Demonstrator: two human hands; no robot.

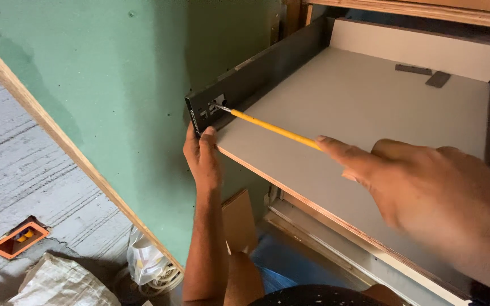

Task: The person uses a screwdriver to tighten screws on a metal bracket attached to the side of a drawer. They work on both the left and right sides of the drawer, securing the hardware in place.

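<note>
Right hand (426,192) grips the yellow screwdriver (273,129), tip in the drawer's dark side rail (245,85). Left hand (201,156) pinches the drawer's front corner. I'd keep it dead straight.

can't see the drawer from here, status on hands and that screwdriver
Left hand grips drawer front corner. Right hand holds yellow screwdriver, tip at dark side rail bracket. Nothing in the way.

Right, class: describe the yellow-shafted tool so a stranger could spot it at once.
Start at the pulled-out drawer with its pale grey floor. A thin screwdriver slants across its front left corner, tip at the dark metal side rail, the other end in the right hand. It is the only bright yellow, stick-like thing there.
</note>
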